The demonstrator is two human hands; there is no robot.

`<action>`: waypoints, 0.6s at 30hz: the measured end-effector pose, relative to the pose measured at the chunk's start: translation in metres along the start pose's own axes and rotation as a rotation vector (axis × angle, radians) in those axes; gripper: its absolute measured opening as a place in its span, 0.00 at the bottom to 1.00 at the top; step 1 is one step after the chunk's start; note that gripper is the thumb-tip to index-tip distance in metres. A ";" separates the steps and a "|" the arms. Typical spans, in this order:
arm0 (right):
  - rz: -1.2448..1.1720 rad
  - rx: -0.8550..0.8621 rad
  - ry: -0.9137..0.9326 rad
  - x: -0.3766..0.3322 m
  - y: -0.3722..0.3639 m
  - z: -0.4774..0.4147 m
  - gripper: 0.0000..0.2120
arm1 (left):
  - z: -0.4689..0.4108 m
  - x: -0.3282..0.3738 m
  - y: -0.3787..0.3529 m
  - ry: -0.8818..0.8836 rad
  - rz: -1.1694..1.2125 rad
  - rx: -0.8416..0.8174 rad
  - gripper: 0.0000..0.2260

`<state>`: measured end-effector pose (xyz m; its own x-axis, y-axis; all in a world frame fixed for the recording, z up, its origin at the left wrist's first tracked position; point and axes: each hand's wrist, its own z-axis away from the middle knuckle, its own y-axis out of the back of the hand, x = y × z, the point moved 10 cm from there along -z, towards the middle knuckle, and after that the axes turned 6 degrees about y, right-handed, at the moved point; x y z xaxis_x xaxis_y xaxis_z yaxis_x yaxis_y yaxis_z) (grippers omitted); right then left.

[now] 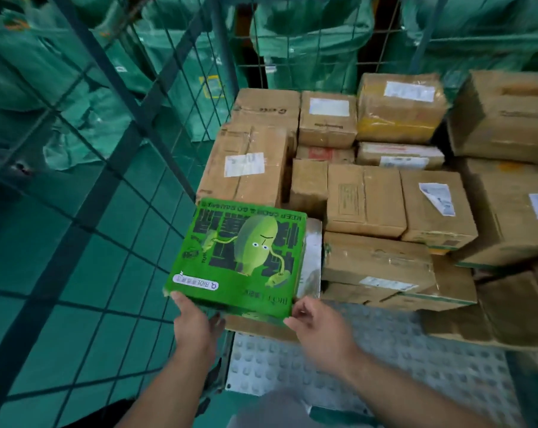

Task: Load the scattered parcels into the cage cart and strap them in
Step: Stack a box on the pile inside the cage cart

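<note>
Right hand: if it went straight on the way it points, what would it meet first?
The green printed cardboard box: the right hand points up-left at its near right corner, and its fingers look to be against it, though blur hides the contact.

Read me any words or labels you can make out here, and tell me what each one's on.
"KEEP": upside down on the green box, far edge; rest of line unclear.
Large black characters on the green box: not legible.
The white labels on the cardboard parcels: too blurred to read.
</note>
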<state>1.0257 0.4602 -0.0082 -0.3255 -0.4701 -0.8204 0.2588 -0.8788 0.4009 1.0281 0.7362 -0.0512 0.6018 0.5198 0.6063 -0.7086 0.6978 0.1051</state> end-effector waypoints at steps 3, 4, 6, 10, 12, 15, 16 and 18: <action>-0.066 -0.055 -0.010 -0.005 -0.014 -0.001 0.06 | -0.003 -0.031 -0.018 0.159 0.170 -0.157 0.30; -0.077 -0.088 -0.025 -0.009 -0.018 -0.001 0.06 | -0.001 -0.040 -0.017 0.189 0.147 -0.173 0.28; -0.088 -0.121 -0.065 -0.011 -0.019 0.001 0.05 | 0.002 -0.057 -0.017 0.229 0.011 -0.207 0.23; -0.198 -0.120 -0.146 0.001 -0.006 0.020 0.17 | 0.020 -0.103 -0.037 0.369 -0.385 -0.350 0.12; -0.308 -0.037 -0.219 0.020 0.008 0.033 0.18 | 0.042 -0.127 -0.050 0.414 -0.627 -0.429 0.11; -0.446 0.127 -0.336 0.055 0.034 0.067 0.11 | 0.081 -0.151 -0.076 0.342 -0.931 -0.572 0.11; -0.492 0.191 -0.380 0.073 0.044 0.085 0.09 | 0.099 -0.160 -0.088 0.308 -1.013 -0.618 0.11; -0.593 0.293 -0.449 0.109 0.057 0.115 0.09 | 0.129 -0.179 -0.112 0.238 -1.135 -0.684 0.12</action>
<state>0.9001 0.3497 -0.0277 -0.6852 0.1495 -0.7128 -0.3017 -0.9490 0.0910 0.9524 0.5012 -0.0693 0.8273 -0.4815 0.2893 0.5029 0.8643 0.0002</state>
